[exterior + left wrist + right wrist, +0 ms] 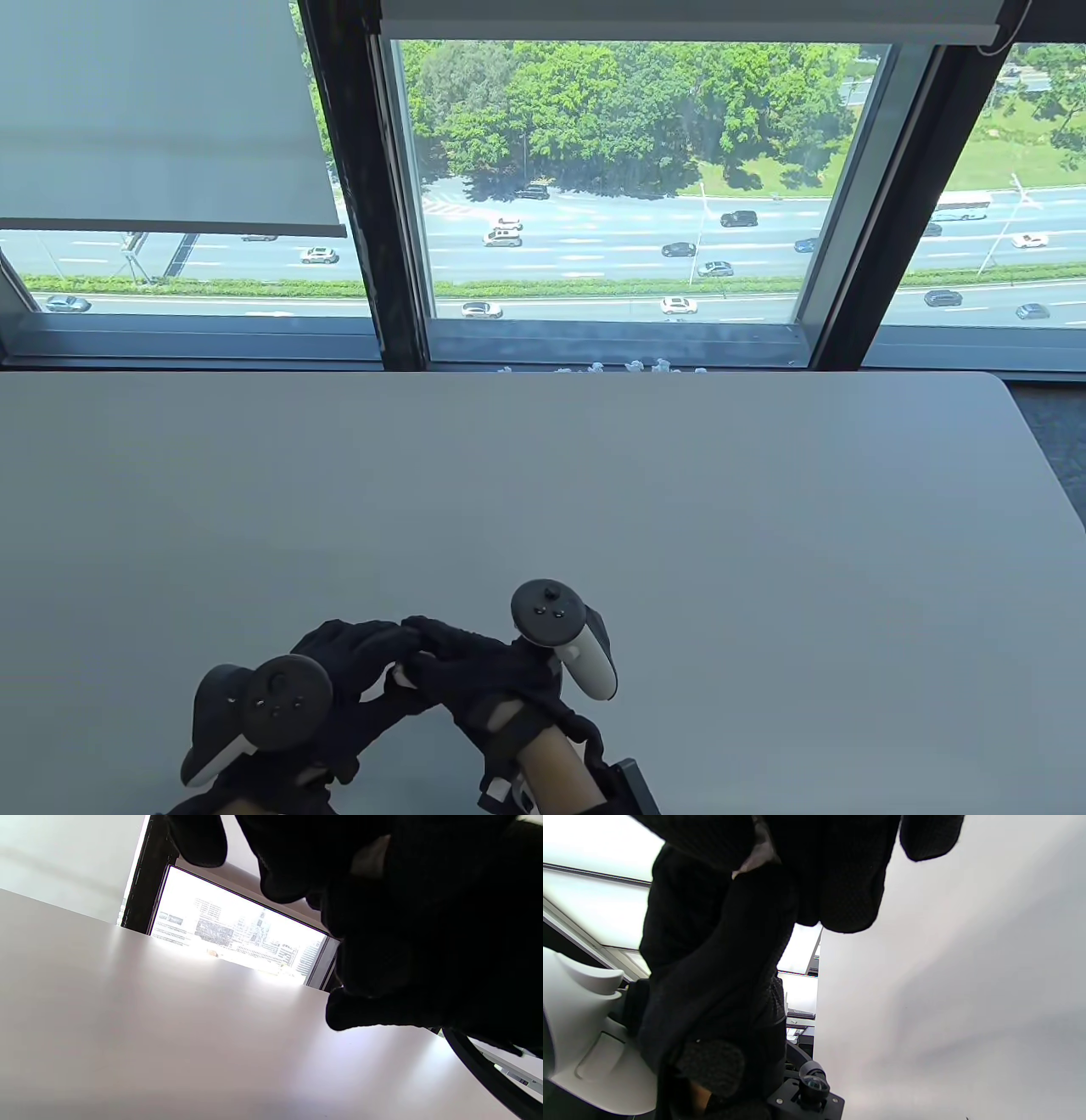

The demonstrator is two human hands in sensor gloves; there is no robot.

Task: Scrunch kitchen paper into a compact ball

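Both gloved hands meet near the front edge of the grey table (594, 475). My left hand (356, 658) and my right hand (471, 666) are cupped together, fingers curled around a small wad of white kitchen paper (401, 677). Only a sliver of the paper shows between the black fingers. In the left wrist view a pale patch of the paper (369, 857) peeks out among dark fingers (288, 870). A scrap of the paper (757, 855) also shows between the fingers (840, 895) in the right wrist view. Most of the paper is hidden inside the hands.
Several small white paper balls (632, 367) lie along the window sill just past the table's far edge. Large windows (611, 187) stand behind the table. The table's right edge (1048, 475) curves away at the far right.
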